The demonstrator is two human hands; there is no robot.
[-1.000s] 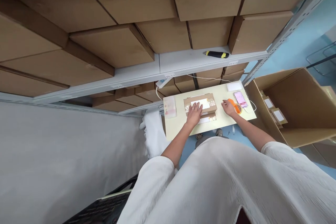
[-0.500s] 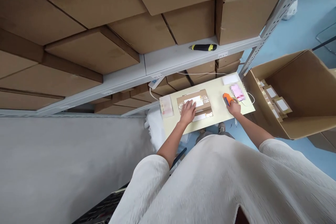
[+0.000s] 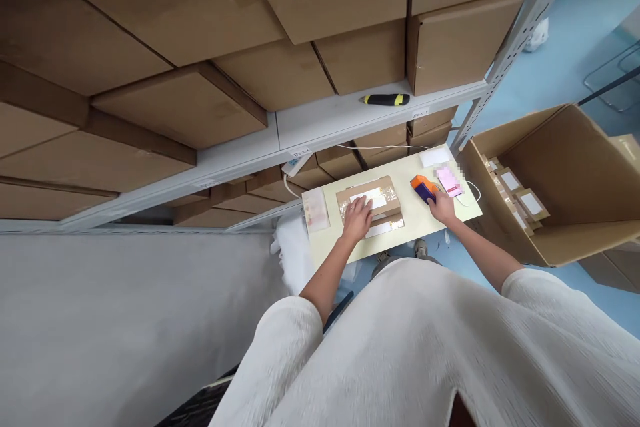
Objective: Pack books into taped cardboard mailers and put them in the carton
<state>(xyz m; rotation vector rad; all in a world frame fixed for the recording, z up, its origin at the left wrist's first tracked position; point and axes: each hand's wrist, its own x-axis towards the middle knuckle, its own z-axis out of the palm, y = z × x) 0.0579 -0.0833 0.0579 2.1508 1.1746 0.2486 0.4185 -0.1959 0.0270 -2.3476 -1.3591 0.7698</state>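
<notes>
A small brown cardboard box [image 3: 376,191] with a white label and shiny tape lies on a pale table [image 3: 410,227]; a second, similar box [image 3: 387,225] peeks out just in front of it. My left hand [image 3: 356,220] lies flat on the box, fingers spread. My right hand [image 3: 440,203] is closed around an orange tape dispenser [image 3: 423,187], lifted a little to the right of the box.
A pink phone [image 3: 447,180] and white card [image 3: 434,157] lie at the table's right end, a clear packet [image 3: 317,208] at its left. A large open carton [image 3: 560,187] holding small labelled boxes stands right. A yellow-black knife [image 3: 385,99] rests on the shelf among stacked cartons.
My right hand has taken hold of the orange tape dispenser and moved it left, toward the box. My left hand stays flat on the box.
</notes>
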